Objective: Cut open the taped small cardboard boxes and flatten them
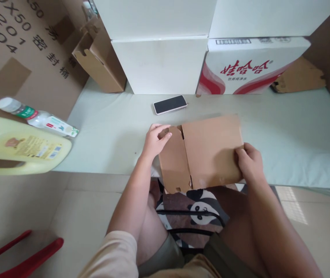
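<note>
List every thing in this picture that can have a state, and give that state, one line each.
Flat brown cardboard box blank: unfolded, lying over the table edge, side flap partly folded.
Left hand: gripping the blank's side flap.
Right hand: pressing the blank's right edge.
Black smartphone: screen dark, lying flat.
Clear plastic bottle with white cap: capped, lying on its side.
Yellow plastic jug: lying on its side.
Folded brown cardboard box: flaps open.

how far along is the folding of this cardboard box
Early. Done: the flat cardboard box lies on the table edge, its main panel already creased. In hand: left hand bends the side flap, right hand pins the other edge. Left: it is not yet standing as a box.
</note>
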Available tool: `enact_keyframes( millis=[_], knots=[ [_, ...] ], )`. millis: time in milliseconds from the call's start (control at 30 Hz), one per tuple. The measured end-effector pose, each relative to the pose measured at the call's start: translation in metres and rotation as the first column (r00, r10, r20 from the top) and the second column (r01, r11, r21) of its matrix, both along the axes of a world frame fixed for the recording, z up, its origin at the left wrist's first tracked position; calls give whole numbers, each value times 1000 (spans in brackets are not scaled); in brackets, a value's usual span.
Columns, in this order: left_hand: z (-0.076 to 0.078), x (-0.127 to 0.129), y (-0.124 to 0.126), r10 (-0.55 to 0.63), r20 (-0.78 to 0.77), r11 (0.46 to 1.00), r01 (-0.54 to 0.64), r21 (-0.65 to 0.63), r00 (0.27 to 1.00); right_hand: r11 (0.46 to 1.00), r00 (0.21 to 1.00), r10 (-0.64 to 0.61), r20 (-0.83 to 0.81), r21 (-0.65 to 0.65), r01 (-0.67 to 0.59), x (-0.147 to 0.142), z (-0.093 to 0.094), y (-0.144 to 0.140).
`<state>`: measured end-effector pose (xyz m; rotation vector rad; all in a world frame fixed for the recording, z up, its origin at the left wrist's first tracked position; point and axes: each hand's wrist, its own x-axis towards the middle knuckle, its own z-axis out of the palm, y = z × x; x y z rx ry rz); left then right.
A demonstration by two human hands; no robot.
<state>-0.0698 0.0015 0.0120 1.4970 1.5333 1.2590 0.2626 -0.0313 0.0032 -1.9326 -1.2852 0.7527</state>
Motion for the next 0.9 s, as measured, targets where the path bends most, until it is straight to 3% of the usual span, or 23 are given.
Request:
enact_keyframes(
  millis=[200, 500, 900],
  knots=[
    [-5, 3, 2, -29, -142, 1000, 29, -2, 989, 1000, 999, 20, 26, 8, -21, -1, -2, 3],
    [1, -1, 2, -29, 40, 999, 28, 35, 999, 1000, 997, 23, 70, 1, -23, -5, 1, 4],
    [5, 1, -2, -4, -32, 1000, 3, -11, 999, 998, 995, 45, 89, -55, -40, -8, 4, 1]
  ],
)
